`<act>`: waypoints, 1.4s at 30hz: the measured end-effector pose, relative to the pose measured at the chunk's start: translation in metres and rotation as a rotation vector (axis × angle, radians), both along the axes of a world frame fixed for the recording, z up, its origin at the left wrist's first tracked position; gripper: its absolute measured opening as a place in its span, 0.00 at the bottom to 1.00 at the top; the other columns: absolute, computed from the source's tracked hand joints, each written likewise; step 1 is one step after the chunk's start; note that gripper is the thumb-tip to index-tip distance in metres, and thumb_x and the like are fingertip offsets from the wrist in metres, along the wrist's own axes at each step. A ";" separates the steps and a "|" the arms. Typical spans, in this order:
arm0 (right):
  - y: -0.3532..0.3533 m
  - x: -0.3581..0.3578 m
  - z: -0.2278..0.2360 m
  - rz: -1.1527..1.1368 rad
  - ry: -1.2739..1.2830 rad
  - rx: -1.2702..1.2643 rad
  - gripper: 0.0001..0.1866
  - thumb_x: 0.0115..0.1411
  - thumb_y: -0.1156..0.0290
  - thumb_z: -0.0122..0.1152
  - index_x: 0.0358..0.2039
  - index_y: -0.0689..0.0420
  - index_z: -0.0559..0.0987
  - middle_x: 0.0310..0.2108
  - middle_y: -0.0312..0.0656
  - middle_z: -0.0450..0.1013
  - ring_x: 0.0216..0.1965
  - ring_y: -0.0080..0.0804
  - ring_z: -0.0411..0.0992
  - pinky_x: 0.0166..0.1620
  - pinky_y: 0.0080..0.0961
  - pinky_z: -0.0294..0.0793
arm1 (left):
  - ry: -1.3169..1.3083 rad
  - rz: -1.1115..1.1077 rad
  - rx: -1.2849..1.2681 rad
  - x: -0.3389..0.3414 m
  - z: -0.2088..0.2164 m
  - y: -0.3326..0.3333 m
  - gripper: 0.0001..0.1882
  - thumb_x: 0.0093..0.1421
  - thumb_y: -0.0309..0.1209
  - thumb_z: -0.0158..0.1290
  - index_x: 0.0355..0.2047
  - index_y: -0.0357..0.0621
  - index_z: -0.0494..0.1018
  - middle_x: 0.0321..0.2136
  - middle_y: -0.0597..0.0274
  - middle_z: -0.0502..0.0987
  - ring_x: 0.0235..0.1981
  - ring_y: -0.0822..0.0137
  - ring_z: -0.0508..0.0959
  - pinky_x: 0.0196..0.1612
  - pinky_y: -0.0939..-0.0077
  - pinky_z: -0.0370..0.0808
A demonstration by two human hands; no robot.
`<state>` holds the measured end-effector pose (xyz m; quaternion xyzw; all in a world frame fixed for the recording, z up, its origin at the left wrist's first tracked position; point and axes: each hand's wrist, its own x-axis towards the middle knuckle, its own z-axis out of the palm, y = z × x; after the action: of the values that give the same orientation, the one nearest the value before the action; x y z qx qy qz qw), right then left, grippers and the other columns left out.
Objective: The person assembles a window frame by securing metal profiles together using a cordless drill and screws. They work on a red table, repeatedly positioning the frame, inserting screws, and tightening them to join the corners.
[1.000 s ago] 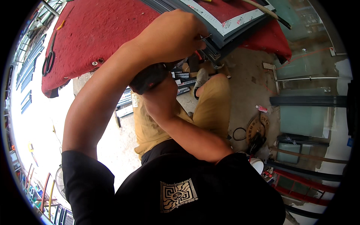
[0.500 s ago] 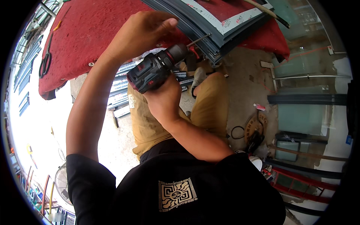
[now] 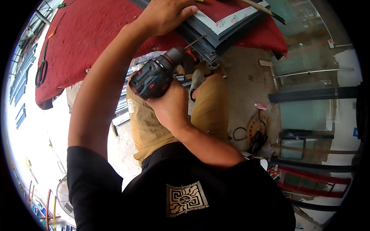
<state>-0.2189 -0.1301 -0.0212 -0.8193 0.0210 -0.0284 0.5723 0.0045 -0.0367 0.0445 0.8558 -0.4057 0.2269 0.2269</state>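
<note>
Head view: the right hand is clamped around the grip of a dark cordless drill, below the far table. Its long bit points far and right, the tip at the near corner of a dark grey frame; whether it touches, I cannot tell. Well apart from the drill, the left hand lies on the frame's left part, thumb spread to the right; its other fingers are hidden, so I cannot tell how far they close.

White printed film covers part of the frame, whose corner juts past the near edge of a table covered in worn red cloth. On the cloth's left side lie dark-handled scissors; a wooden stick crosses the frame at far right.

Below the table, film-labelled strips sit left of the tan trousers. On the concrete floor to the right are a pink bottle and a round brown disc. Glass panes stand farther right, with a red ladder-like frame nearer; a fan stands near left.
</note>
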 end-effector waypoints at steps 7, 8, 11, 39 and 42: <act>0.002 0.001 -0.004 -0.004 0.024 0.082 0.28 0.47 0.65 0.86 0.48 0.55 0.83 0.41 0.48 0.86 0.46 0.53 0.85 0.51 0.45 0.82 | -0.069 0.083 -0.058 0.009 -0.013 -0.011 0.15 0.74 0.40 0.47 0.47 0.48 0.81 0.46 0.55 0.79 0.56 0.50 0.76 0.68 0.46 0.63; 0.003 0.000 -0.001 -0.017 0.029 0.098 0.25 0.50 0.67 0.86 0.47 0.58 0.84 0.42 0.46 0.87 0.45 0.42 0.85 0.50 0.38 0.82 | -0.067 0.086 -0.057 0.009 -0.014 -0.012 0.15 0.74 0.40 0.47 0.47 0.48 0.81 0.47 0.55 0.79 0.56 0.51 0.76 0.68 0.46 0.63; 0.006 0.000 0.007 -0.019 0.046 0.115 0.22 0.53 0.68 0.87 0.46 0.60 0.86 0.42 0.44 0.88 0.43 0.32 0.86 0.50 0.31 0.82 | -0.060 0.104 -0.054 0.011 -0.017 -0.011 0.15 0.73 0.40 0.48 0.47 0.49 0.81 0.47 0.54 0.80 0.57 0.51 0.76 0.68 0.47 0.63; -0.002 -0.009 0.013 -0.013 -0.059 -0.035 0.45 0.48 0.71 0.83 0.65 0.62 0.69 0.57 0.56 0.74 0.59 0.57 0.75 0.61 0.45 0.76 | -0.141 0.188 0.116 0.030 -0.028 0.000 0.19 0.79 0.45 0.42 0.56 0.50 0.77 0.52 0.52 0.76 0.62 0.47 0.73 0.72 0.47 0.60; -0.005 -0.007 0.015 0.008 0.016 0.051 0.43 0.49 0.72 0.81 0.64 0.62 0.70 0.51 0.57 0.79 0.54 0.59 0.79 0.57 0.47 0.79 | -0.101 0.146 0.093 0.025 -0.025 -0.005 0.18 0.79 0.44 0.42 0.55 0.50 0.77 0.51 0.52 0.76 0.62 0.47 0.73 0.72 0.47 0.59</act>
<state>-0.2263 -0.1352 -0.0060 -0.8049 0.0230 -0.0189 0.5927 0.0294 -0.0414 0.0199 0.8802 -0.3633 0.2665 0.1490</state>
